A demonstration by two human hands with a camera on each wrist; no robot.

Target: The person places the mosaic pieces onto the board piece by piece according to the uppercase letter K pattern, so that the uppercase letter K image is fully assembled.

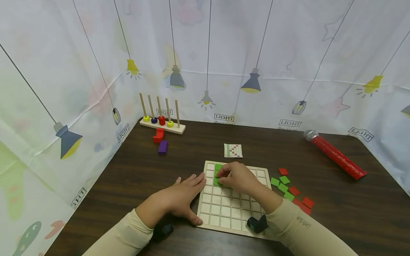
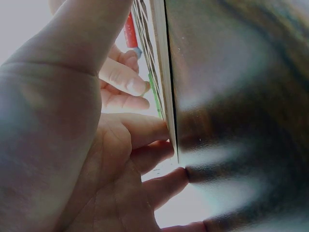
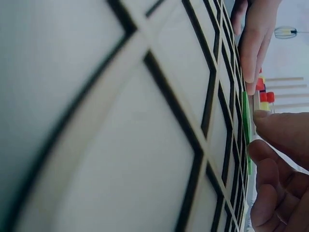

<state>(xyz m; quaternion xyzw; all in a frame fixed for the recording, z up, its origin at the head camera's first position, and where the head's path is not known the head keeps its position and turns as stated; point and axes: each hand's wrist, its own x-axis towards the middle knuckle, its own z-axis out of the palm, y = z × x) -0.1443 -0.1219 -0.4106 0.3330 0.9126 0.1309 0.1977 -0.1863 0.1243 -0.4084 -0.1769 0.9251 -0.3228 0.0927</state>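
1. The right hand (image 1: 235,177) covers the upper middle squares of the wooden grid board (image 1: 234,209), so the green tile (image 1: 217,181) under its curled fingertips shows only as a sliver at its left edge. I cannot tell how many green tiles lie beneath it.
2. The right wrist view is close and skewed: the board fills it as pale squares with dark grooves. The green tile (image 3: 246,121) appears edge-on as a thin strip pinched by the fingertips (image 3: 277,128).
3. The left wrist view is mostly palm and blur. It shows the left hand's fingers (image 2: 145,130) against the board's edge (image 2: 161,87).
4. The left hand (image 1: 184,193) lies flat and relaxed on the dark wood-grain table (image 1: 134,170). Its straight fingers press the board's left rim, and the thumb lies along the near left side.
5. The board is a light, flat square of wood cut into shallow square cells. The tiles are thin, matte squares.
6. The board's sides run nearly away from the person, turned slightly. The pinched tile lies flat in the grid, and a second green tile (image 1: 219,166) sits just beyond the right hand's fingertips.
7. Loose green and red tiles (image 1: 289,190) lie scattered to the right of the right hand. A small pattern card (image 1: 233,150) lies beyond it.
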